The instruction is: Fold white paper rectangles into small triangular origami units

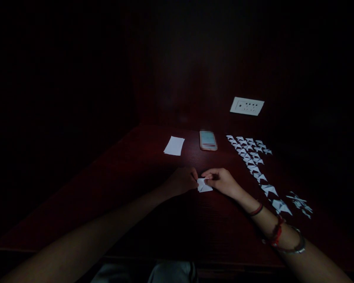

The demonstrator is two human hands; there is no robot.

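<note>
A small folded piece of white paper (205,186) lies between my hands over the middle of the dark red table. My left hand (185,179) pinches its left edge, fingers closed. My right hand (222,181) holds the upper right part, with the thumb pressed on the paper and the fingers bent behind it. Creases show on the paper's face. Poor light leaves the left fingers partly in shadow.
A stack of white paper sheets (174,146) and a phone (208,140) lie farther back. Several folded paper pieces (249,159) stand in rows on the right, beside a pile of paper scraps (301,204). A socket plate (247,106) is on the wall.
</note>
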